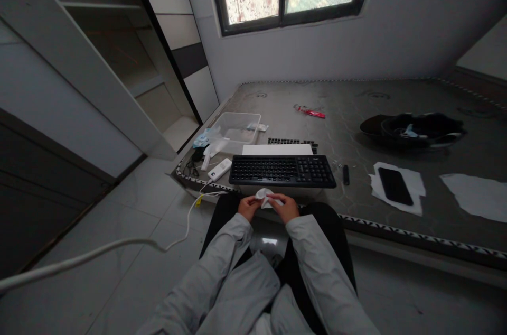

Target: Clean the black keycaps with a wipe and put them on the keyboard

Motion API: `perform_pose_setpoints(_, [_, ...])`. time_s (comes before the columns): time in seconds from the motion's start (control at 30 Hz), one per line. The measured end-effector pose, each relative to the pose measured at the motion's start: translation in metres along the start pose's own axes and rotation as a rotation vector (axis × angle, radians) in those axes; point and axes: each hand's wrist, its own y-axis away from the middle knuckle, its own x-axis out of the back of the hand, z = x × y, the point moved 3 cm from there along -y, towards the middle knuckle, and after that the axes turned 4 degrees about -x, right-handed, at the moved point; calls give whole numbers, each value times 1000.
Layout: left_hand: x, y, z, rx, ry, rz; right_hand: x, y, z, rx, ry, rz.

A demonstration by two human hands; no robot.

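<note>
Between my two hands is a crumpled white tissue [264, 196], held above my lap. My left hand [248, 207] pinches its left side, and my right hand [285, 209] has its fingers closed on the right side. Just beyond them a black keyboard [282, 171] lies at the mattress edge, with a white flat box or board [277, 149] behind it. Past that, a row of loose black keycaps [291, 141] is partly covered by the white piece. A small black stick-like object [346, 175] rests right of the keyboard.
A clear plastic bin [237, 129] stands at the left, near a white power strip [220, 169] whose cable trails to the floor. At right, a phone [395, 186] lies on white paper, below a black cap [420, 131]. A red packet [311, 112] lies farther back on the mattress [348, 113].
</note>
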Motion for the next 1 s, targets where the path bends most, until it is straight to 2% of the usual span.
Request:
perform_pose_setpoints(0.17, [6,-7,-8,19,51,49,2,-5,8,-86,-108,35])
perform_pose_setpoints(0.37, [10,-10,-11,41,64,60,0,-6,11,-152,-281,2])
perform_pose_setpoints(0.63, [-3,0,0,47,25,-11,-1,-2,4,-120,-37,-15])
perform_pose_setpoints(1.0, [-6,4,5,0,-33,-26,1,-1,-3,-68,-46,-10])
